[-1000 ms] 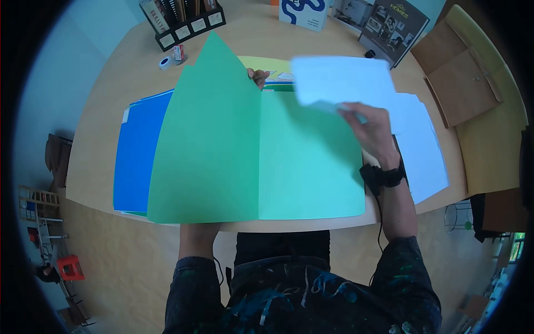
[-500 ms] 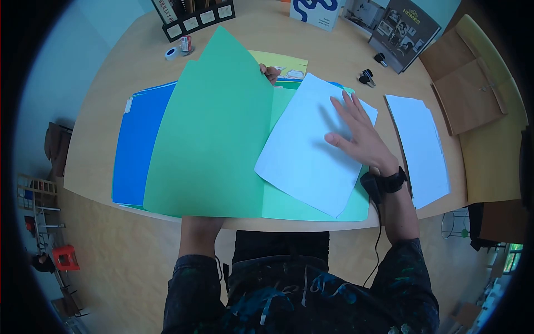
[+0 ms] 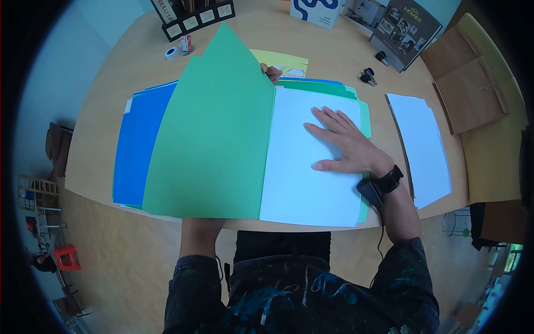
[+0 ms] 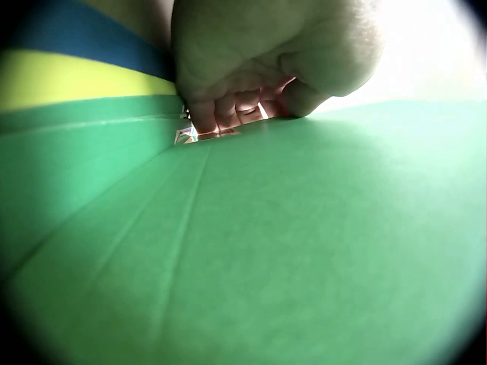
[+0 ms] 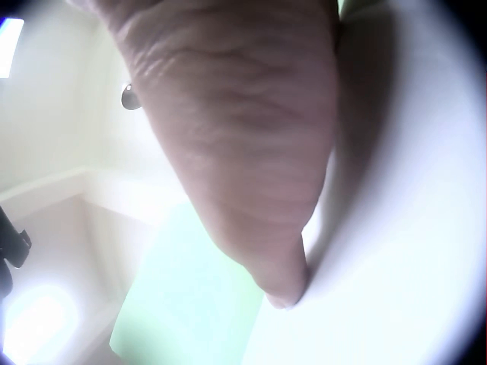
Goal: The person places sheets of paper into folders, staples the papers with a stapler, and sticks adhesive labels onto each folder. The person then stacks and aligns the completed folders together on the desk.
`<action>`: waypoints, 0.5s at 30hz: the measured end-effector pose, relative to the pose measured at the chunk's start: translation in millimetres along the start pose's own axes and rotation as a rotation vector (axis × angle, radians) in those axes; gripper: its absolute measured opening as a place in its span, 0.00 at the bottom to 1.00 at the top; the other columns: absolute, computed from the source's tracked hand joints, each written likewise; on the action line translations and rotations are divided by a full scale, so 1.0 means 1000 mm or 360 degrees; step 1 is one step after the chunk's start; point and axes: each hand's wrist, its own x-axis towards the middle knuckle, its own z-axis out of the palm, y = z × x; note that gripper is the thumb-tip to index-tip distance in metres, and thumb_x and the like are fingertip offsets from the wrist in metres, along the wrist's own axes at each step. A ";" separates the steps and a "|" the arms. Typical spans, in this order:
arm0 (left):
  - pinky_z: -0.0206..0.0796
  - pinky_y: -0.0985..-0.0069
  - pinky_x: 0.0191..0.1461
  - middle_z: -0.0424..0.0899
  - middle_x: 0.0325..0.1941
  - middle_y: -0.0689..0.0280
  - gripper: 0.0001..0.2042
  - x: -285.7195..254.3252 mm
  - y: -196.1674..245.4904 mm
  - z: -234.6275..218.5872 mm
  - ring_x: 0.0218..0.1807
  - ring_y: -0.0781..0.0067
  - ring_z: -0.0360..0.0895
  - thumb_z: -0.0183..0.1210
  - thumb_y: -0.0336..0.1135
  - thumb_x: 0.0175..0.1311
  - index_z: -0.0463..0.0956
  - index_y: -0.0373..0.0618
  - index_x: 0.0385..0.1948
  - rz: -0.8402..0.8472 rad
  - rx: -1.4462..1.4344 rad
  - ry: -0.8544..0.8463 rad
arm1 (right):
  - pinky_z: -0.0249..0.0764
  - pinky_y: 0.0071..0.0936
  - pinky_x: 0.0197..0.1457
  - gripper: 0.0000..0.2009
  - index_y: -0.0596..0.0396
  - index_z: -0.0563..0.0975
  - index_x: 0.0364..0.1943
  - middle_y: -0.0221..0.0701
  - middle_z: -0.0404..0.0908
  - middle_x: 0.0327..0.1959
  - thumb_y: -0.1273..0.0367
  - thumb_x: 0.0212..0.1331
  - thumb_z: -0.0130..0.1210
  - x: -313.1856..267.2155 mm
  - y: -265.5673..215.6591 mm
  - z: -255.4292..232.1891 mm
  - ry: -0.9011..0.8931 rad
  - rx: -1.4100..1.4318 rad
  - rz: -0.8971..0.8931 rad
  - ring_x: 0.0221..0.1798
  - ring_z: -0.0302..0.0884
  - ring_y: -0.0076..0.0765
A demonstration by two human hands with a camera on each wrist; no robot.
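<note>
Paper [image 3: 303, 167], white, smooth and flat, now lies straight inside the green folder [image 3: 214, 139] in the middle of the frame; before, it sat crooked. Right hand [image 3: 345, 147] presses it with fingers spread wide. Left hand [image 3: 271, 72] pinches the raised, pointed cover's top edge.

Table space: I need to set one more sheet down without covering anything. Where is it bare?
Bare wood lies between the green folder and the white paper stack, and left of the blue folders. The far edge, around the book rack, is crowded.
</note>
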 end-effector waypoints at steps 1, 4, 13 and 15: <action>0.71 0.70 0.59 0.83 0.47 0.63 0.07 0.003 0.001 0.001 0.54 0.67 0.79 0.60 0.31 0.69 0.79 0.41 0.44 -0.0007 0.0019 0.0005 | 0.34 0.48 0.85 0.44 0.44 0.64 0.75 0.47 0.48 0.81 0.35 0.59 0.55 0.000 0.000 0.000 -0.0001 0.0000 0.0001 0.84 0.38 0.55; 0.72 0.70 0.58 0.83 0.47 0.63 0.07 -0.001 0.005 0.003 0.54 0.67 0.79 0.60 0.31 0.69 0.79 0.41 0.44 -0.0023 0.0081 0.0020 | 0.34 0.48 0.84 0.44 0.44 0.64 0.75 0.47 0.48 0.81 0.36 0.59 0.55 0.002 0.000 0.000 0.0012 -0.0005 -0.0009 0.84 0.38 0.56; 0.72 0.70 0.57 0.84 0.47 0.62 0.07 -0.005 0.015 0.006 0.53 0.67 0.80 0.61 0.30 0.69 0.79 0.41 0.44 -0.0081 0.0255 0.0070 | 0.36 0.49 0.84 0.42 0.44 0.65 0.74 0.47 0.49 0.81 0.38 0.59 0.57 0.002 -0.002 -0.002 0.0032 0.0002 -0.0014 0.83 0.40 0.56; 0.72 0.70 0.57 0.84 0.47 0.62 0.07 -0.002 0.018 0.006 0.52 0.67 0.80 0.61 0.30 0.69 0.79 0.41 0.44 -0.0093 0.0297 0.0081 | 0.35 0.49 0.84 0.42 0.44 0.65 0.74 0.47 0.49 0.81 0.38 0.58 0.57 0.003 -0.003 -0.003 0.0029 0.0020 -0.0005 0.84 0.39 0.56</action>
